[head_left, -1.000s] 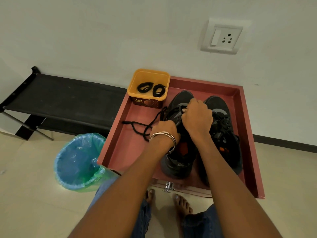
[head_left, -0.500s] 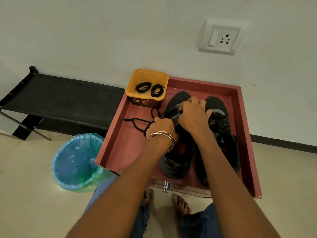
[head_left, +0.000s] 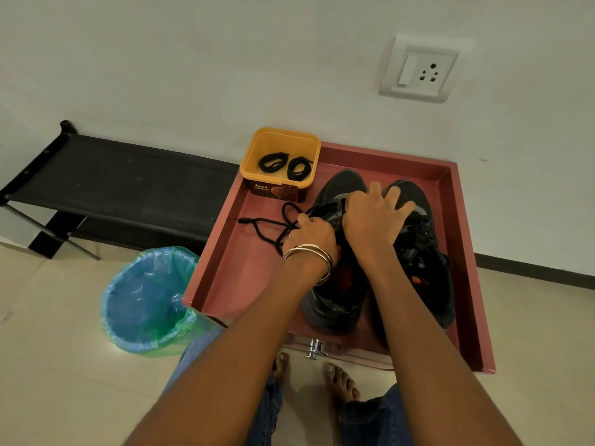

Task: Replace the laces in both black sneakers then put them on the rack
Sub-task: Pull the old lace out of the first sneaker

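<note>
She's unlacing the left black mesh sneaker (head_left: 335, 284) in the shallow red tray (head_left: 463, 252) — left hand (head_left: 310, 235) pinching the loose black cord lace (head_left: 267, 225), right hand (head_left: 373, 217) spread flat over the toe, gripping nothing. Next, I'd guess: draw it free.

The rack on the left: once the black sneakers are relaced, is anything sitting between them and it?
Little does. The black rack stands left of the red tray holding the sneakers. The tray's left wall and the yellow tub at its far-left corner lie that way; lifting the sneakers should clear both. The blue-lined bin sits nearer, off the direct line.
</note>
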Action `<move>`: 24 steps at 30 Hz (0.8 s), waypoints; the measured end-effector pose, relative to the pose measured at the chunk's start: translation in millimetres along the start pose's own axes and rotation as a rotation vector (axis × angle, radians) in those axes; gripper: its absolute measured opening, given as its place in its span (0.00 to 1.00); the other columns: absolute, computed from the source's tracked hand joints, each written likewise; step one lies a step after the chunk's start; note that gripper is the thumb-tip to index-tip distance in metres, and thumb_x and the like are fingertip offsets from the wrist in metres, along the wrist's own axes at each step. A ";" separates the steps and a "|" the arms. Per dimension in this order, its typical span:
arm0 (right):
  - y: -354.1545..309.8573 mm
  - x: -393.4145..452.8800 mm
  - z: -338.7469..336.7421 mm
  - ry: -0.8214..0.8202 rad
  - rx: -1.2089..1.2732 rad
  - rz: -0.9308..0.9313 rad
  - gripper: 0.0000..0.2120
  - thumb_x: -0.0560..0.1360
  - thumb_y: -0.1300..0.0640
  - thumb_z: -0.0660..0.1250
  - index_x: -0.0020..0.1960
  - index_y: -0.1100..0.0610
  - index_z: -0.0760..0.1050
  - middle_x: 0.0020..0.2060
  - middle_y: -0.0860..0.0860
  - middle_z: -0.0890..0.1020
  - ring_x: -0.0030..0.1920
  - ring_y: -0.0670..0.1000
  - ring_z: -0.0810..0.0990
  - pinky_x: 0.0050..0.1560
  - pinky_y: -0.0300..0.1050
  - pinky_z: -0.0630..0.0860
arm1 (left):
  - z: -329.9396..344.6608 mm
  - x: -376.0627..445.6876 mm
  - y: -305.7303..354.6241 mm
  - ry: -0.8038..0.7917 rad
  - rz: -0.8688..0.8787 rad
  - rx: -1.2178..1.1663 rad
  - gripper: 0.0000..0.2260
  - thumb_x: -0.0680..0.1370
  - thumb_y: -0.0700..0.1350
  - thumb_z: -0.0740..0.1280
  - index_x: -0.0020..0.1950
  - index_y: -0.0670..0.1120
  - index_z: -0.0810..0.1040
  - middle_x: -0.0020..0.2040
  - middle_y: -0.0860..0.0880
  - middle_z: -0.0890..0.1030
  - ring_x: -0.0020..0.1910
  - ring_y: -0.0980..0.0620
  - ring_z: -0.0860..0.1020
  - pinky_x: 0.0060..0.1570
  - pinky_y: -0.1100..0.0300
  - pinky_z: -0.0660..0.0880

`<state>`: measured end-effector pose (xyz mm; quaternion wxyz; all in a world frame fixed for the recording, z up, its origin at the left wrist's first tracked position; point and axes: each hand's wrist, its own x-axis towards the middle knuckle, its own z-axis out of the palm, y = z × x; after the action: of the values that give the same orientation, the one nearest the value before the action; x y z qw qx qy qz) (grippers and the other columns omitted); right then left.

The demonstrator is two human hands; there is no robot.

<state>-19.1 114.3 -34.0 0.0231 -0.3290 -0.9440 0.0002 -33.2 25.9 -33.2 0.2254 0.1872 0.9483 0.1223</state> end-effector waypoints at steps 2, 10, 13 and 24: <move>0.9 1.1 2.0 -0.009 -0.028 -0.029 0.07 0.78 0.56 0.62 0.51 0.54 0.79 0.62 0.55 0.72 0.69 0.66 0.61 0.65 0.70 0.56 | -0.1 -0.2 -0.1 0.000 -0.005 0.000 0.24 0.78 0.48 0.65 0.69 0.37 0.65 0.68 0.39 0.63 0.62 0.34 0.72 0.54 0.46 0.71; 5.9 1.5 4.3 0.102 0.258 -0.026 0.10 0.77 0.56 0.61 0.55 0.59 0.75 0.56 0.55 0.73 0.57 0.61 0.71 0.51 0.58 0.73 | -3.5 -0.7 1.4 -0.021 -0.036 0.000 0.22 0.78 0.48 0.65 0.68 0.39 0.69 0.69 0.40 0.63 0.63 0.35 0.70 0.55 0.47 0.71; 14.3 2.9 3.3 0.251 0.477 0.049 0.07 0.76 0.59 0.61 0.49 0.62 0.74 0.46 0.55 0.76 0.45 0.56 0.74 0.38 0.46 0.67 | -2.6 -1.1 0.7 -0.017 -0.043 -0.014 0.20 0.78 0.47 0.65 0.66 0.39 0.70 0.69 0.40 0.63 0.62 0.34 0.71 0.54 0.47 0.72; 21.1 6.8 -4.5 0.323 1.350 0.629 0.15 0.74 0.58 0.62 0.31 0.63 0.70 0.31 0.59 0.79 0.29 0.56 0.82 0.30 0.51 0.80 | -2.6 0.1 -1.3 -0.024 -0.039 -0.017 0.22 0.78 0.47 0.65 0.68 0.38 0.68 0.68 0.40 0.65 0.63 0.34 0.71 0.55 0.47 0.72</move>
<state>-11.1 135.0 -29.5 0.3559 -0.4929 -0.5856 0.5361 -34.9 24.4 -31.4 0.2407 0.1682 0.9479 0.1236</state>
